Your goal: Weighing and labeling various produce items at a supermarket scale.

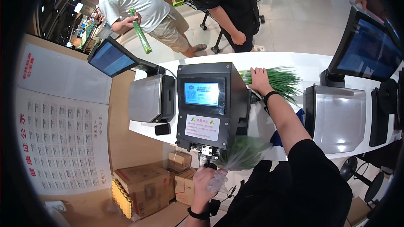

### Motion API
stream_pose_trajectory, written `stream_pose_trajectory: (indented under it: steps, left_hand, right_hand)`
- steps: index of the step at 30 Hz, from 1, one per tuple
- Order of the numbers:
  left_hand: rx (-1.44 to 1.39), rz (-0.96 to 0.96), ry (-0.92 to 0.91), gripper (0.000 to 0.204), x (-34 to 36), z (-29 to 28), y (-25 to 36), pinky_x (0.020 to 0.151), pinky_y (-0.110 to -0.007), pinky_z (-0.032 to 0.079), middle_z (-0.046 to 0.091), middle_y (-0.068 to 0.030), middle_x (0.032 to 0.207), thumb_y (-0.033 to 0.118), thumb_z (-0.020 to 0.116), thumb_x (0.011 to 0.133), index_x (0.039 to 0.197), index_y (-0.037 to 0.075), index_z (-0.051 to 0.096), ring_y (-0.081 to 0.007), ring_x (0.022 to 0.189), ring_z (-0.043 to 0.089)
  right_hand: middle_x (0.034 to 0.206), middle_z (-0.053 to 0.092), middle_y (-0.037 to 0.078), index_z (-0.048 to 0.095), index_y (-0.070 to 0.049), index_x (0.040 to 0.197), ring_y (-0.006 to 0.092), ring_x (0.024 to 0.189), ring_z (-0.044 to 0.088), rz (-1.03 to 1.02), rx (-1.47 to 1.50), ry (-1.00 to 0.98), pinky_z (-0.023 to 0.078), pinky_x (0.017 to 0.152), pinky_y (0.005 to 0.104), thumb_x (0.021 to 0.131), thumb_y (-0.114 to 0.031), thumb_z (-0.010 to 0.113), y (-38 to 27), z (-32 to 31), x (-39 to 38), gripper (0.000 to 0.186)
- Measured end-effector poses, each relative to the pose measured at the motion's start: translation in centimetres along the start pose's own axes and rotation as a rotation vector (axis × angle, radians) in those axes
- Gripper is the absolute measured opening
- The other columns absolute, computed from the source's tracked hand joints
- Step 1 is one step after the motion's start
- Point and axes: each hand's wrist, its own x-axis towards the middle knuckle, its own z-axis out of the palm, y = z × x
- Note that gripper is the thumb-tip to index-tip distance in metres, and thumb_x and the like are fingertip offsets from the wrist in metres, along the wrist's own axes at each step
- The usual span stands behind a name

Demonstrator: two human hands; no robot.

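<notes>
My left hand [203, 185] is closed round the gathered neck of a clear plastic bag [246, 153]. Leafy greens show through the film. That hand is right below the metal front mechanism [205, 151] of a dark box-shaped machine [204, 70] with a lit blue screen; the exact contact there is hard to make out. Beyond the machine's right side, my right hand [260, 80] grips a bunch of long thin green stalks, like chives [281, 77], at its left end. The bunch lies on the white counter [311, 61], leaf tips pointing right.
Weighing scales with screens stand on the left [145, 98] and right [336, 117]. A black phone [163, 129] lies by the left scale. Cardboard boxes [145, 187] are stacked below. Across the counter, one person [134, 6] holds green stalks [141, 35]; another [227, 6] stands beside a cart.
</notes>
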Motion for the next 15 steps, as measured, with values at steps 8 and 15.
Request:
stream_pose_trajectory:
  steps: [8,15]
  left_hand:
    - [0.07,0.021,0.0,0.012,-0.1,0.4,-0.2,0.056,-0.034,0.034,0.057,-0.0064,0.064,0.007,0.072,0.066,0.072,0.005,0.062,-0.0251,0.057,0.053]
    - [0.069,0.086,0.028,0.004,-0.2,1.2,-0.4,0.06,-0.035,0.04,0.063,-0.0102,0.072,0.006,0.066,0.073,0.076,0.007,0.067,-0.0299,0.065,0.056]
  right_hand:
    - [0.107,0.059,0.017,0.059,0.0,0.106,0.0316,0.106,0.056,0.208,0.063,-0.057,0.045,0.09,0.0427,0.062,-0.043,0.075,0.8,-2.4,-1.7,0.063]
    - [0.106,0.06,0.02,0.056,0.003,0.107,0.0339,0.1,0.06,0.26,0.219,0.164,0.05,0.085,0.0444,0.064,-0.043,0.075,0.7,-16.1,-7.8,0.065]
